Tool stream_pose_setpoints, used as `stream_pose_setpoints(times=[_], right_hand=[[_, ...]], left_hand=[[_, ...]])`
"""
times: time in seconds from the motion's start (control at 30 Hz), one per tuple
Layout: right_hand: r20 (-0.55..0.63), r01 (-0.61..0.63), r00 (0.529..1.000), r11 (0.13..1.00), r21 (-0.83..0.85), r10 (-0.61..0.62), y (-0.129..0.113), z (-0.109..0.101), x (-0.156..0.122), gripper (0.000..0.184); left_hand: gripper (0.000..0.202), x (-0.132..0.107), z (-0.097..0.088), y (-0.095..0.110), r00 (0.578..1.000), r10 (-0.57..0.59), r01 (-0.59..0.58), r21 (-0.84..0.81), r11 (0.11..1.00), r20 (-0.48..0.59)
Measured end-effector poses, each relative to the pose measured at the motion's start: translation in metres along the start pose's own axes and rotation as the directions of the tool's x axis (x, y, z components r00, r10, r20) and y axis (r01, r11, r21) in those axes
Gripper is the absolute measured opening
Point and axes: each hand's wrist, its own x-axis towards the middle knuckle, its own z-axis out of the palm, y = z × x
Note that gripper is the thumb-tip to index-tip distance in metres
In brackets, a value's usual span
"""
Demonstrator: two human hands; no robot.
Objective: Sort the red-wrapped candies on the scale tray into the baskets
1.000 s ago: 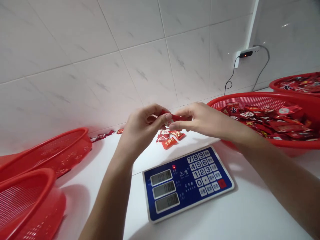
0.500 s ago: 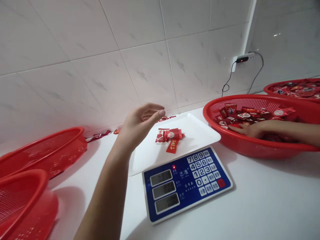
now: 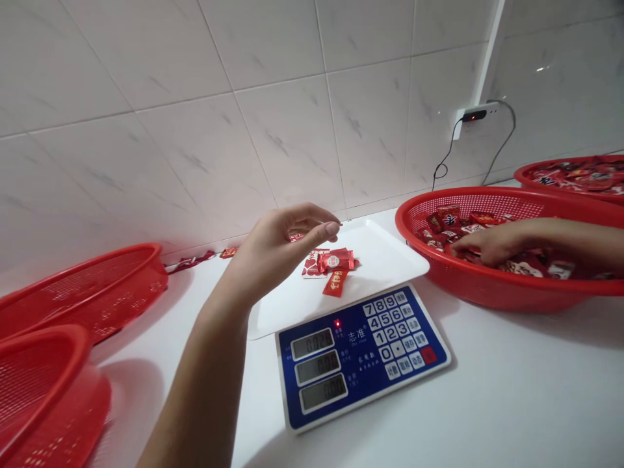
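Note:
My left hand (image 3: pixel 277 250) hovers above the left side of the white weighing tray (image 3: pixel 390 257), fingers loosely curved and apart, holding nothing. A few red candy packets (image 3: pixel 334 266) lie on the tray. The tray belongs to a blue electronic scale (image 3: pixel 361 354) with three displays and a keypad. My right hand (image 3: pixel 482 244) reaches into a red mesh basket (image 3: pixel 487 289) full of red candy packets (image 3: pixel 531 263). Its fingertips are down among the packets, so their grip is hidden.
Two empty red mesh baskets (image 3: pixel 82 292) (image 3: pixel 43 383) sit at the left. Another red basket (image 3: pixel 565 170) with packets stands at the far right. A charger (image 3: pixel 475 117) with a cable hangs on the tiled wall. Loose red wrappers (image 3: pixel 195 261) lie by the wall.
Both hands held a red packet over the tray a second ago. That packet now lies on the tray, my right hand has moved into the right basket, and my left hand stays raised.

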Motion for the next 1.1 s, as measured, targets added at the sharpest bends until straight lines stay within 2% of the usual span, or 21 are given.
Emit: stream_pose_setpoints(times=[0.07,0.1,0.13,0.2,0.27,0.3,0.33,0.43,0.5,0.57,0.7,0.87,1.0,1.1], right_hand=[[0.242,0.028,0.97,0.984,-0.175,0.016,-0.014,-0.011,0.008,0.031],[0.274,0.063,0.962,0.978,-0.2,-0.006,-0.021,-0.017,0.013,0.028],[0.239,0.098,0.97,0.977,-0.19,-0.05,-0.027,-0.021,0.018,0.026],[0.052,0.162,0.986,0.985,-0.059,-0.159,-0.042,-0.026,0.026,0.026],[-0.115,0.212,0.974,0.967,0.141,-0.197,-0.059,-0.02,0.028,0.029],[-0.161,0.23,0.968,0.937,0.262,-0.192,-0.069,-0.013,0.026,0.028],[-0.203,0.257,0.961,0.883,0.392,-0.189,-0.08,-0.003,0.022,0.032],[-0.228,0.314,0.949,0.607,0.731,-0.216,-0.114,0.039,0.004,0.032],[-0.199,0.305,0.944,0.475,0.825,-0.261,-0.134,0.067,-0.01,0.029],[-0.192,0.283,0.946,0.381,0.88,-0.26,-0.146,0.089,-0.02,0.027],[-0.1,0.155,0.969,0.244,0.957,-0.224,-0.145,0.106,-0.027,0.025],[0.008,0.038,0.98,0.23,0.973,-0.197,-0.13,0.112,-0.024,0.023],[-0.021,0.06,0.986,0.227,0.972,-0.167,-0.127,0.128,-0.02,0.027],[-0.095,0.126,0.987,0.258,0.958,-0.131,-0.124,0.127,-0.013,0.029]], left_hand=[[0.022,0.0,0.0,0.0,1.0,0.002,-0.002,-0.012,1.0,0.002],[0.022,0.0,0.0,-0.001,1.0,0.002,-0.002,-0.02,1.0,-0.003],[0.021,0.001,0.0,-0.002,1.0,0.0,-0.001,-0.028,1.0,-0.01],[0.022,0.002,0.0,-0.004,0.999,-0.008,0.006,-0.049,0.999,-0.046],[0.027,0.004,0.001,-0.007,0.994,-0.021,0.013,-0.076,0.997,-0.108],[0.031,0.005,0.002,-0.008,0.99,-0.03,0.017,-0.093,0.996,-0.141],[0.036,0.006,0.004,-0.009,0.985,-0.039,0.019,-0.115,0.993,-0.169],[0.053,0.009,0.017,-0.011,0.979,-0.075,0.032,-0.22,0.975,-0.19],[0.056,0.01,0.027,-0.012,0.981,-0.103,0.057,-0.27,0.961,-0.162],[0.056,0.011,0.032,-0.014,0.978,-0.131,0.081,-0.282,0.956,-0.163],[0.055,0.013,0.022,-0.021,0.977,-0.151,0.107,-0.27,0.957,-0.148],[0.036,0.013,0.008,-0.032,0.981,-0.161,0.143,-0.159,0.977,-0.108],[0.026,0.015,0.009,-0.043,0.967,-0.234,0.234,-0.011,0.972,-0.097],[0.026,0.016,0.001,-0.048,0.94,-0.309,0.325,0.102,0.94,-0.144]])
